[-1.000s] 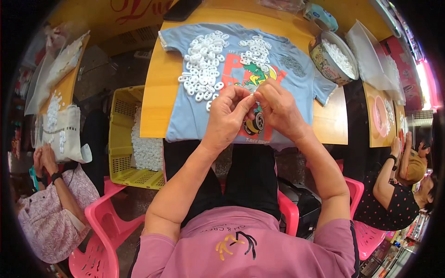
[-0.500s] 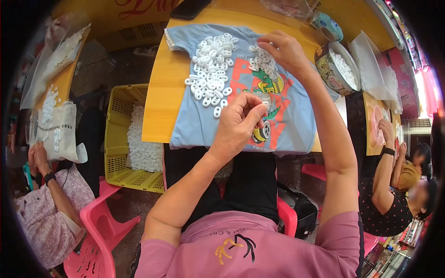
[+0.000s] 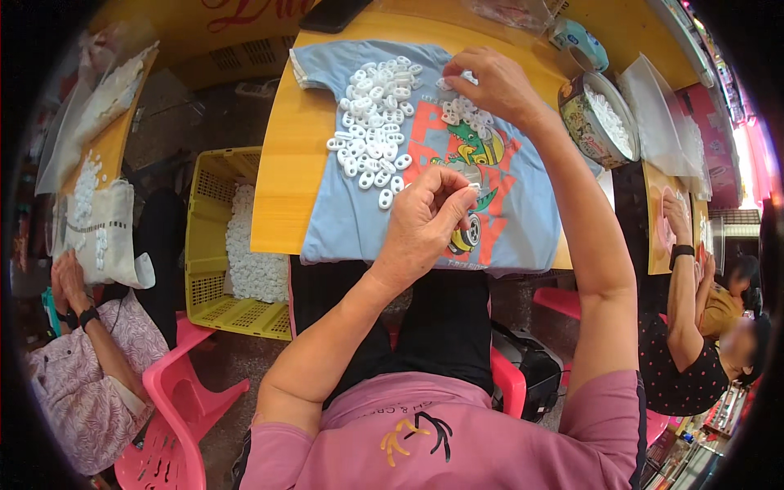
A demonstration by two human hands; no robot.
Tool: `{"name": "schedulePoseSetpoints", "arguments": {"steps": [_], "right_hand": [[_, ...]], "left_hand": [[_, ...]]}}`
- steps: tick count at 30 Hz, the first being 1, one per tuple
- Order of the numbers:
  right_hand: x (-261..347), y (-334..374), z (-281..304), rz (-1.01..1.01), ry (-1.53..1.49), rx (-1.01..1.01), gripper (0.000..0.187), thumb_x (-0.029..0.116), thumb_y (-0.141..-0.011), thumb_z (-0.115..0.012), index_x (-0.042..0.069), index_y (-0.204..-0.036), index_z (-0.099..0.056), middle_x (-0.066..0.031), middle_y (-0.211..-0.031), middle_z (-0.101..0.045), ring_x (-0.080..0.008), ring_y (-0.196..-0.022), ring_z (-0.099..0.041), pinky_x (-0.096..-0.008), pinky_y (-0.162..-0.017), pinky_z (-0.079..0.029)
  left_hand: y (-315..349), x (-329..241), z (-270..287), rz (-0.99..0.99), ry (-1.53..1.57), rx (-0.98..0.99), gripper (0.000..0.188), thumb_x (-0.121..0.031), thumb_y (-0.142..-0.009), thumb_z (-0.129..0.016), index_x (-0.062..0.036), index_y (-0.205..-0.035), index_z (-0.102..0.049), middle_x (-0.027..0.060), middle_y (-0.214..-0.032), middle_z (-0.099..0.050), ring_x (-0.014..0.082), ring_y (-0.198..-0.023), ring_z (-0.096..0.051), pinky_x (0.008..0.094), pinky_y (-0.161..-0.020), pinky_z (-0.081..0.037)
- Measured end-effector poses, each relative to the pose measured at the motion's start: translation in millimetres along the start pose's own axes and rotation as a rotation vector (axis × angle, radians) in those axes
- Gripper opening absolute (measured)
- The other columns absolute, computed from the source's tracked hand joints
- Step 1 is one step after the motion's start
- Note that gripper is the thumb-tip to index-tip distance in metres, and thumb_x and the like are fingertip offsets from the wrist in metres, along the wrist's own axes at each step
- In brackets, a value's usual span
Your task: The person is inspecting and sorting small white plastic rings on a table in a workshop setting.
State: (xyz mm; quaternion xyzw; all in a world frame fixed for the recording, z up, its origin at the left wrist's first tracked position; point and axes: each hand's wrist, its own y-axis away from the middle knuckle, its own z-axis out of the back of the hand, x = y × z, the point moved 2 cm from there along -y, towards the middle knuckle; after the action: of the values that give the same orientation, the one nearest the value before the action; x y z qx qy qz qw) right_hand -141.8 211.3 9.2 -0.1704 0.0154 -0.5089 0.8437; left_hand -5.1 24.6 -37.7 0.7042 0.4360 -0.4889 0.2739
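A light blue T-shirt [image 3: 343, 220] with a cartoon print lies spread over the yellow table. On it rests a large heap of small white oval plastic pieces [image 3: 372, 131], each with two holes. A smaller cluster of the same pieces [image 3: 469, 114] lies to the right. My left hand [image 3: 426, 214] is held over the shirt's lower print, thumb and forefinger pinched on a small white piece [image 3: 474, 187]. At the far end of the small cluster, my right hand [image 3: 496, 85] has its fingers bent down around a white piece; the fingertips are partly hidden.
A round tub of white pieces [image 3: 606, 122] stands right, beside a blue packet [image 3: 578, 42]. A dark phone [image 3: 335, 15] lies at the table's far edge. Left, a yellow crate [image 3: 214, 204] holds more white pieces. Co-workers sit on both sides; pink chairs [image 3: 175, 408] stand near.
My right hand has shifted slightly left and down onto the small cluster, its fingers curling more. My left hand keeps its pinch in nearly the same place.
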Motion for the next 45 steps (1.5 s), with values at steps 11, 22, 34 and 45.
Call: {"name": "schedulePoseSetpoints", "arguments": {"steps": [11, 22, 34, 45], "right_hand": [[-0.9, -8.6, -2.9, -0.08, -0.195, 0.117, 0.022, 0.021, -0.083, -0.068, 0.004, -0.096, -0.067, -0.0109, -0.09, -0.068, -0.0245, -0.086, -0.064, -0.0352, -0.076, -0.049], [20.9, 42.7, 28.5, -0.473, -1.078, 0.011, 0.032, 0.026, -0.092, -0.066, 0.004, -0.116, -0.066, 0.0025, -0.098, -0.064, -0.0027, -0.082, -0.053, -0.0213, -0.074, -0.046], [64.1, 119.3, 23.9, -0.553, -1.455, -0.068, 0.037, 0.021, -0.091, -0.067, 0.001, -0.122, -0.062, -0.0014, -0.099, -0.065, -0.0075, -0.077, -0.058, -0.022, -0.073, -0.05], [87.8, 138.5, 12.2, -0.588, -1.472, -0.116, 0.035, 0.021, -0.091, -0.068, 0.003, -0.121, -0.063, 0.0024, -0.089, -0.063, -0.0053, -0.073, -0.056, -0.0195, -0.063, -0.043]], "left_hand": [[-1.4, 2.0, -1.3, -0.033, -0.019, -0.037, 0.008, -0.009, -0.095, -0.059, -0.0019, -0.093, -0.056, -0.0001, -0.074, -0.058, 0.0048, -0.062, -0.056, 0.0194, -0.056, -0.045], [-0.3, -1.4, -0.1, -0.017, 0.109, -0.07, 0.01, -0.011, -0.094, -0.06, -0.002, -0.095, -0.056, 0.0025, -0.08, -0.061, 0.0067, -0.065, -0.059, 0.02, -0.06, -0.047], [-5.0, 1.8, 1.9, -0.067, 0.166, -0.077, 0.012, -0.01, -0.095, -0.061, -0.0003, -0.099, -0.056, 0.0082, -0.085, -0.065, 0.0096, -0.067, -0.059, 0.0212, -0.063, -0.048], [-4.7, 0.7, 0.6, -0.047, 0.189, -0.061, 0.012, -0.009, -0.094, -0.061, 0.0002, -0.1, -0.056, 0.0098, -0.086, -0.065, 0.0114, -0.069, -0.059, 0.0228, -0.064, -0.047]]}}
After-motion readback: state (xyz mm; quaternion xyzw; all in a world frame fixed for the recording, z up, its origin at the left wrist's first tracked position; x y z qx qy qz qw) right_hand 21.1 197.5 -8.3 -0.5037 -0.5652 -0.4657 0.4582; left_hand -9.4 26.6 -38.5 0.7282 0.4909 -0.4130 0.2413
